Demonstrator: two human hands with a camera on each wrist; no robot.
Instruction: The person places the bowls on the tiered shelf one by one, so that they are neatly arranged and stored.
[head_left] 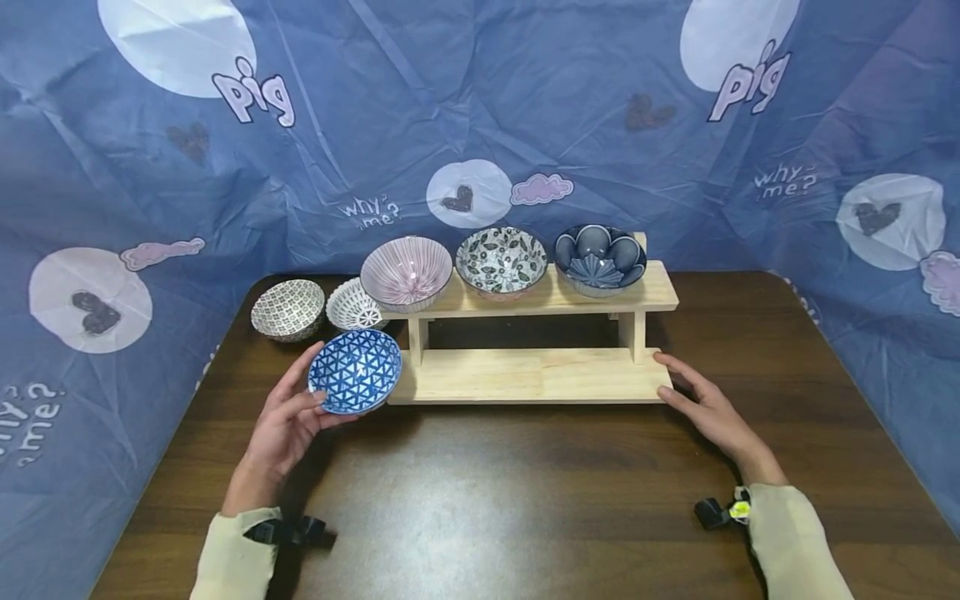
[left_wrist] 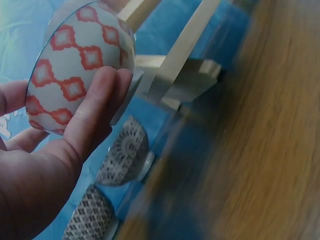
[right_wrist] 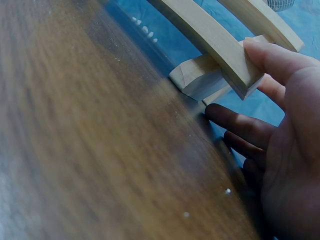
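My left hand holds a bowl by its side, thumb at the rim and fingers beneath. Inside, the bowl has blue and white triangles; the left wrist view shows red diamond shapes on its white outside. It is tilted, in front of the left end of a two-tier wooden stand. My right hand grips the right end of the stand's lower shelf, as the right wrist view also shows. On the upper shelf sit a pink striped bowl, a leaf-patterned bowl and a dark blue petal-patterned bowl.
Behind my left hand, a brown-patterned bowl and a grey-and-white bowl stand on the dark wooden table. The pink bowl partly covers the latter. A blue printed cloth hangs behind the table.
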